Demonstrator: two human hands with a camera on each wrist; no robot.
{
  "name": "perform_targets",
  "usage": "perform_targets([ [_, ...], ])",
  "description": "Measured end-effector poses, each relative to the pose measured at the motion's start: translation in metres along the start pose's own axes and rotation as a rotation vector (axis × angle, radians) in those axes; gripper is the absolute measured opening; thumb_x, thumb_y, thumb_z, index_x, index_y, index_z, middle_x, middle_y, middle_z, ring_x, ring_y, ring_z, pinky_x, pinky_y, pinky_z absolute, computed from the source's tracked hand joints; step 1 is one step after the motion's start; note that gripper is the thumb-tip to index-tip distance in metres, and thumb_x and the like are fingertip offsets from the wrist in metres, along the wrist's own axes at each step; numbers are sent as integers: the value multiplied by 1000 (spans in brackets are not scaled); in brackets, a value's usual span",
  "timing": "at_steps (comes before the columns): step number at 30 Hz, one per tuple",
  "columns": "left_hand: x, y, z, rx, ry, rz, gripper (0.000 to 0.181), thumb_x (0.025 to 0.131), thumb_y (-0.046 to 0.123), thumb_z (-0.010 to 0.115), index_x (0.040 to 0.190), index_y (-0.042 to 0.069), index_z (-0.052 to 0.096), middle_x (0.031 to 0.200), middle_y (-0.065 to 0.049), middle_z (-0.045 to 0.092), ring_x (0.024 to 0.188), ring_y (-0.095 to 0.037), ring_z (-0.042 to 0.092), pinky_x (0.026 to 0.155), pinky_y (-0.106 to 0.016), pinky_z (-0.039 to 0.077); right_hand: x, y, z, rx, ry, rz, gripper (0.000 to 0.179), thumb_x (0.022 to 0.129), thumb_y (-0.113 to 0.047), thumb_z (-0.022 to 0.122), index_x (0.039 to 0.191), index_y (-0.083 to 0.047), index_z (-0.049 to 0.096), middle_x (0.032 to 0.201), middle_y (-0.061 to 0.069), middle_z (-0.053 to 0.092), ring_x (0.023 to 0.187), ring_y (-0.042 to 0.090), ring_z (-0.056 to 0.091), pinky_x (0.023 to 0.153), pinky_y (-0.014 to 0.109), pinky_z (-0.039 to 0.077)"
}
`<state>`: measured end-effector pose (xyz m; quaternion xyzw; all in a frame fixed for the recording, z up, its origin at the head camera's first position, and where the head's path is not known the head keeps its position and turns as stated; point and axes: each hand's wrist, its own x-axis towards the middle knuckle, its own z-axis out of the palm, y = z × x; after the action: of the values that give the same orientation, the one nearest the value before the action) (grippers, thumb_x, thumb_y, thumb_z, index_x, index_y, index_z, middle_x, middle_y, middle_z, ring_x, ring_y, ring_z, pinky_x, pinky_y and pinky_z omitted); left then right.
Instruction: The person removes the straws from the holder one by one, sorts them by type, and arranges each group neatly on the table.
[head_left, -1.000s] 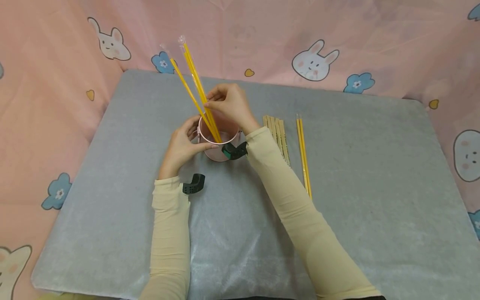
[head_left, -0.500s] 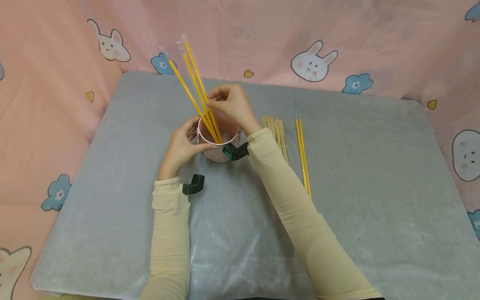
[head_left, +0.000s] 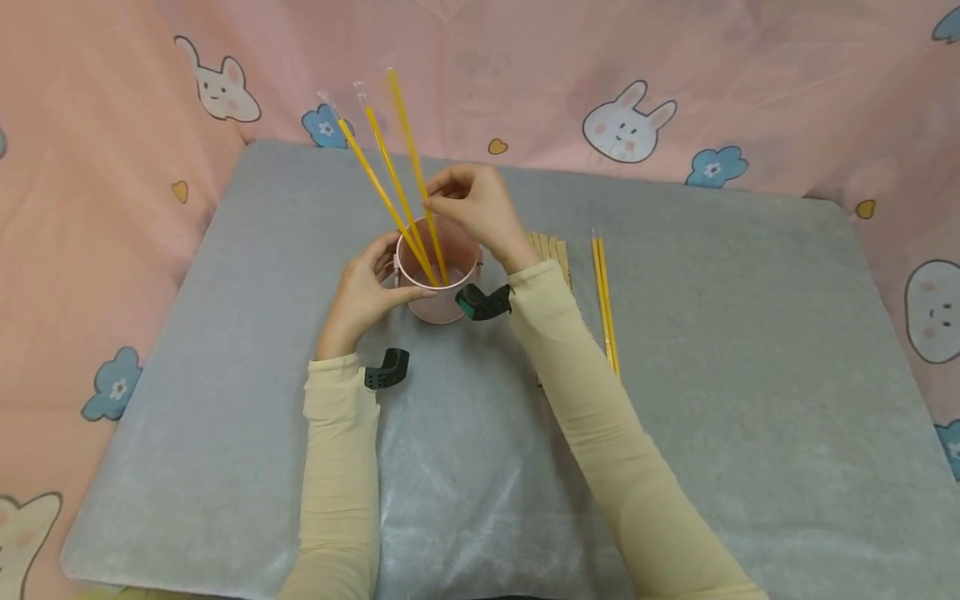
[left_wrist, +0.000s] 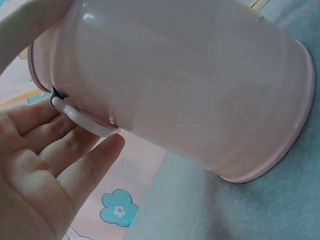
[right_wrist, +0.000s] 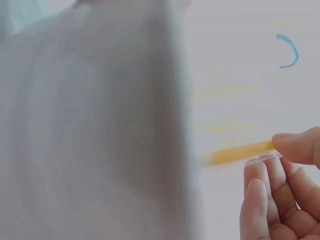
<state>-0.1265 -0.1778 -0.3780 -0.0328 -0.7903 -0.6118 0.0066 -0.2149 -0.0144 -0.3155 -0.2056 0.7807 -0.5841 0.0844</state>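
Observation:
A pink bucket (head_left: 438,307) with small side handles stands upright on the table, left of the middle in the head view. My left hand (head_left: 362,296) holds it from the left, thumb along the near side and fingers around by the handle (left_wrist: 85,120). Between thumb and fingertips, my right hand (head_left: 480,207) pinches a yellow straw (head_left: 410,137) in a clear wrapper, its lower end inside the bucket. Two more wrapped yellow straws (head_left: 375,179) lean left in the bucket. In the right wrist view the blurred bucket wall (right_wrist: 90,125) hides the pinched straw's (right_wrist: 240,152) lower part.
Right of the bucket lie several tan flat sticks (head_left: 551,250), partly covered by my right sleeve (head_left: 600,450). Beyond them is a pair of wrapped yellow straws (head_left: 605,300). A pink rabbit-print cloth (head_left: 525,67) rises behind the grey table (head_left: 750,375).
My right hand has moved slightly right, drawing the pinched straw away from the other two, so it stands more upright. My left hand and the bucket have stayed put.

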Motion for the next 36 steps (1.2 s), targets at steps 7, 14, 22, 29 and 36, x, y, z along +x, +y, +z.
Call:
perform_targets([
  [7,-1,1,0,23,2,-6,76,68,4,84,135,2,47,131,-15,53,125,-25,47,106,-30,37,-7,-6,-10,93,36,-29,10,83,2,69,92,6,67,89,12,67,80,24,62,76,28,52],
  [14,0,1,1,20,2,-19,77,68,3,84,135,1,47,130,-15,53,125,-24,48,106,-29,37,-15,-15,-20,158,98,-74,8,81,4,69,89,7,67,83,10,67,76,20,63,74,27,52],
  [22,2,3,4,12,-4,-19,76,68,2,84,134,0,47,130,-15,53,125,-24,47,106,-28,36,-26,-26,-31,237,153,-120,6,80,7,69,85,6,68,81,7,63,75,20,61,76,28,53],
  [29,3,5,7,-2,-8,-34,76,69,2,83,136,1,46,132,-16,52,126,-26,46,107,-28,35,-40,-34,-46,349,227,-135,9,78,10,69,83,2,69,81,9,63,77,22,61,80,31,54],
  [36,1,8,7,0,4,-44,75,68,2,83,134,0,47,133,-15,51,127,-27,45,107,-29,35,-56,-37,-68,406,302,-190,12,78,10,68,81,-1,69,79,7,65,74,23,59,75,30,52],
])
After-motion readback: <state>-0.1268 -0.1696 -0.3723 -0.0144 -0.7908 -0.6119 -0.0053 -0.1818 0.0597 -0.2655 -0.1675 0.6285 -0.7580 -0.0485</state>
